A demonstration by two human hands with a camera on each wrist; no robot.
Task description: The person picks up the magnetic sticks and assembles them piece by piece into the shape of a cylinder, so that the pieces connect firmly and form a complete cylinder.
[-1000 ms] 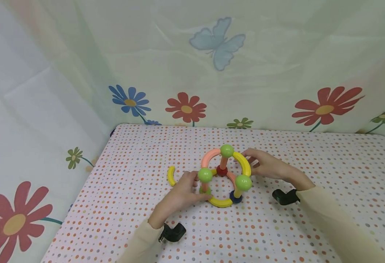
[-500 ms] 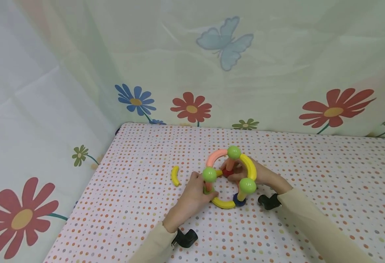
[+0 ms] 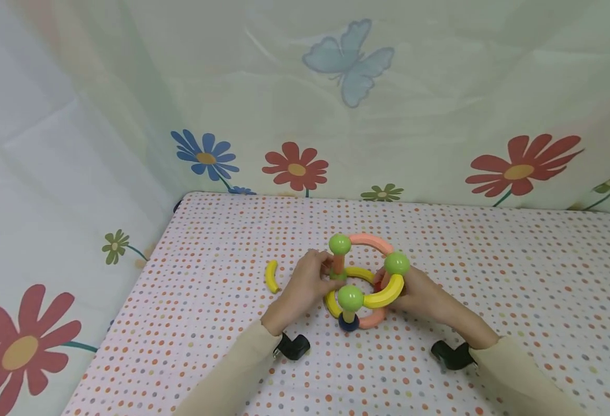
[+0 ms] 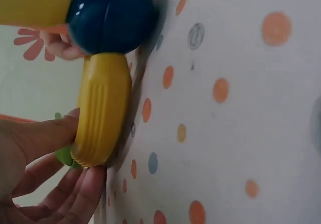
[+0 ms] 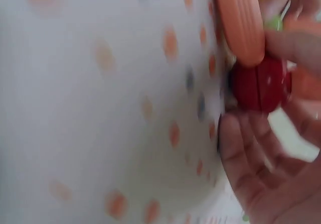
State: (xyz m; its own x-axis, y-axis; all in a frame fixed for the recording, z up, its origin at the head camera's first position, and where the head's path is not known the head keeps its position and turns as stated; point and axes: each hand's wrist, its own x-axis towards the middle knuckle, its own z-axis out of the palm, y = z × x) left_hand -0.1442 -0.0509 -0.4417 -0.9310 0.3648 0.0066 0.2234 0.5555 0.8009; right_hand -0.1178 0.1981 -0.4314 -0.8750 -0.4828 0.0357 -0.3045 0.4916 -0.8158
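Note:
A magnetic ball-and-rod frame (image 3: 385, 296) stands on the table, with green balls on top and curved yellow and salmon rods joining them. My left hand (image 3: 305, 286) grips its left side at the low green ball (image 4: 64, 154). In the left wrist view, the thumb and fingers lie around the end of a yellow curved rod (image 4: 103, 111) there. The navy ball (image 3: 348, 321) sits at the front. My right hand (image 3: 427, 294) holds the red ball (image 5: 258, 86) low on the right, fingers curled around it beside a salmon curved rod (image 5: 241, 23). The frame's top partly hides these fingers.
A loose yellow curved rod (image 3: 271, 276) lies on the dotted tablecloth (image 3: 221, 248), left of the left hand. A flowered curtain (image 3: 424, 127) hangs behind the table and along its left. Each wrist carries a black camera (image 3: 292, 346).
My right hand has reached from the upper yellow rod to the red ball. The frame has turned clockwise seen from above: red ball to the right, navy ball to the front left.

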